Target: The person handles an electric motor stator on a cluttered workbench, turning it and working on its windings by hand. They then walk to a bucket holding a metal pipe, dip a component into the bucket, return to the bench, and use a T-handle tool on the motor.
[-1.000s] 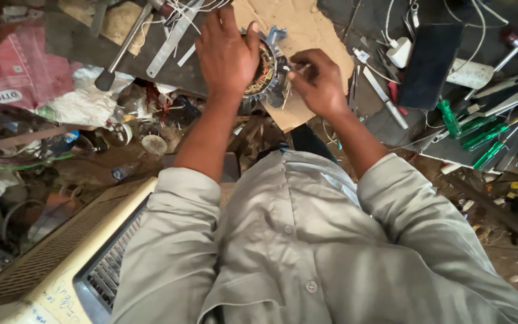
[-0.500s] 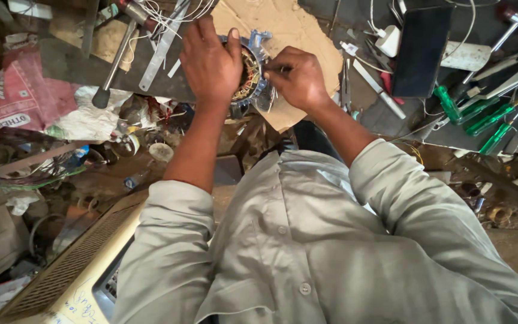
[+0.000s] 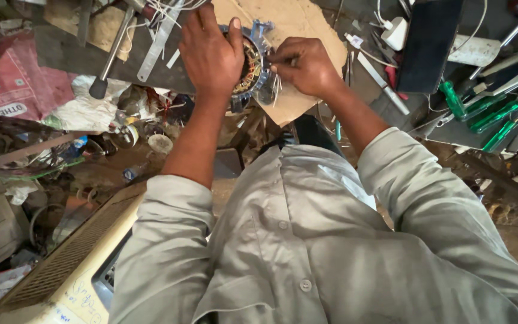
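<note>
My left hand [image 3: 210, 55] grips a round metal motor stator [image 3: 253, 65] with copper windings inside, holding it over a piece of brown cardboard [image 3: 307, 24]. My right hand [image 3: 304, 66] is at the stator's right side, fingers pinched on thin white wire ends or strips [image 3: 275, 84] that stick out of it. My grey shirt sleeves fill the lower half of the view.
A hammer [image 3: 110, 57] and a metal ruler [image 3: 157, 42] lie at the upper left. Green-handled screwdrivers [image 3: 481, 111] and a dark flat panel [image 3: 430, 45] lie at the right. A beige grilled appliance [image 3: 61, 270] sits lower left amid scrap and red bags [image 3: 13, 84].
My view has shifted slightly, so hands and stator sit higher in frame. Both hands stay on the stator; the right fingers have moved closer to its rim.
</note>
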`<state>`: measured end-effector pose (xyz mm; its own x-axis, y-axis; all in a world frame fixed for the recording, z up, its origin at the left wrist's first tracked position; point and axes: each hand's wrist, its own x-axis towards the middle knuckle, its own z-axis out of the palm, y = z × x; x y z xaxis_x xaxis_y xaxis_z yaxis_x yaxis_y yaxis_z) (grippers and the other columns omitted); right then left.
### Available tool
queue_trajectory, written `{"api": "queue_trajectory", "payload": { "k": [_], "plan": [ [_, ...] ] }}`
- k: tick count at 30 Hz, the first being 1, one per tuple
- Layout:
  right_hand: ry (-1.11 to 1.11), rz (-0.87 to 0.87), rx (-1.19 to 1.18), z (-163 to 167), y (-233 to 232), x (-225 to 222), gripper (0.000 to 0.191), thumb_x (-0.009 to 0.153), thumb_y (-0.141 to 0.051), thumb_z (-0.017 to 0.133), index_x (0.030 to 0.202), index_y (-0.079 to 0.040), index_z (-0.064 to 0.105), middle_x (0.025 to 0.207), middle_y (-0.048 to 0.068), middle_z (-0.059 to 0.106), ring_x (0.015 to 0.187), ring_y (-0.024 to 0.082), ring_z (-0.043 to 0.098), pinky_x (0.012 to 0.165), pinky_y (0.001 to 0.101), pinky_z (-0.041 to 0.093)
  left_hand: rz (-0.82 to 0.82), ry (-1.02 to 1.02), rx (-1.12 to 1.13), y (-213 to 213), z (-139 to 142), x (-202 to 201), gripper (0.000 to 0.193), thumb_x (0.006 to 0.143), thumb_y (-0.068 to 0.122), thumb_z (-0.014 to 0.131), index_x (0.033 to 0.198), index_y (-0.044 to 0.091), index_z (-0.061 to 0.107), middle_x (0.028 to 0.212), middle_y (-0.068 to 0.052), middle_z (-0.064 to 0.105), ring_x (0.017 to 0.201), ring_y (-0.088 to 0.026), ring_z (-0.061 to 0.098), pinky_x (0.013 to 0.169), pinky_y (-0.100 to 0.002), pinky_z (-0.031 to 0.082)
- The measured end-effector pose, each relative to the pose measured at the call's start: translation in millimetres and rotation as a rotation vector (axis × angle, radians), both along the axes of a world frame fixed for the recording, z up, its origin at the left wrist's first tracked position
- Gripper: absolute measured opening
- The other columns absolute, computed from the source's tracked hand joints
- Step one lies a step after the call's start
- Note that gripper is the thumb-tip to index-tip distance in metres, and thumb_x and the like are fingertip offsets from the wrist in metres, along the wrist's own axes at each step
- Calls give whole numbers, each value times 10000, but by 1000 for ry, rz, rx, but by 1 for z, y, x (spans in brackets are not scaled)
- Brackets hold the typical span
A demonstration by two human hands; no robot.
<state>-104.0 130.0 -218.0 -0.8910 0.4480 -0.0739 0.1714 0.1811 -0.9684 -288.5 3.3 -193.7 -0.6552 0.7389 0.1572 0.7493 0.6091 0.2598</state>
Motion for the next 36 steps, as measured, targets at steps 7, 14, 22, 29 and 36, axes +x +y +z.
{"api": "queue_trajectory", "payload": {
  "k": [7,14,22,29,36],
  "plan": [
    [-149,-33,-98,-2,7,-11,173,833,-87,838,982,-19,782,913,106,772,784,196,727,730,313,571,-12,-1,-14,6,-2,-3,501,1015,417,673,1313,49,510,1206,-188,570,1120,-404,580,914,-556,467],
    [28,-27,164,1,9,-28,138,854,-24,852,965,-19,772,926,130,730,822,259,712,734,345,551,10,-64,-40,18,0,-16,487,1006,407,679,1292,48,519,1216,-194,577,1135,-407,570,911,-527,476],
    [18,-138,124,-8,-4,-35,115,867,-12,827,964,-16,766,909,108,712,784,237,698,705,338,547,-43,15,8,21,-4,-23,524,1019,370,665,1357,5,500,1298,-213,561,1202,-409,537,964,-521,462],
    [-52,-132,-25,2,-17,8,162,868,-67,823,1019,-26,782,929,112,732,801,193,704,728,324,561,-4,-89,61,2,8,13,482,993,365,700,1313,41,541,1366,-224,528,1279,-429,506,1040,-542,431],
    [-67,-254,-170,13,-21,82,349,903,-127,775,1226,-14,703,1100,120,750,962,170,719,867,316,579,188,-315,368,-73,12,76,662,1023,419,661,1418,-61,433,1406,-306,445,1332,-438,468,1147,-521,356]
  ]
}}
